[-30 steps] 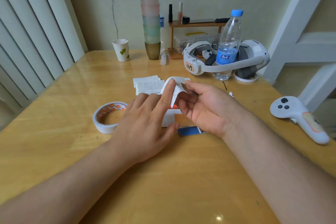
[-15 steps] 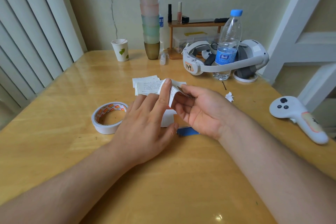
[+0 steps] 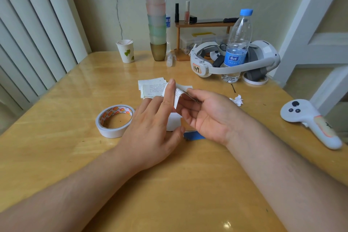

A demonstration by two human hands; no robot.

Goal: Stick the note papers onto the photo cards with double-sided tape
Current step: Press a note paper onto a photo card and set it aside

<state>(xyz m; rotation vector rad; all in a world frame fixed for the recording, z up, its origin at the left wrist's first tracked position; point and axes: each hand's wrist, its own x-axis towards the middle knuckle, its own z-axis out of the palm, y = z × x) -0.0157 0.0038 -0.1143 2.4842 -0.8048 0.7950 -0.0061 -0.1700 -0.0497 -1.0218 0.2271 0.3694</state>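
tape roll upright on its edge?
No, the tape roll lies flat on the table to the left of the left hand, its open core facing up.

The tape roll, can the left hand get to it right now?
Probably yes. The tape roll lies on the table just beside the left hand, with nothing between them. But that hand's fingers are pressing the note paper, so it must let go first.

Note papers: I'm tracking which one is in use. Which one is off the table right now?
The curled note paper held up between both hands; the other note papers lie flat on the table behind the left hand.
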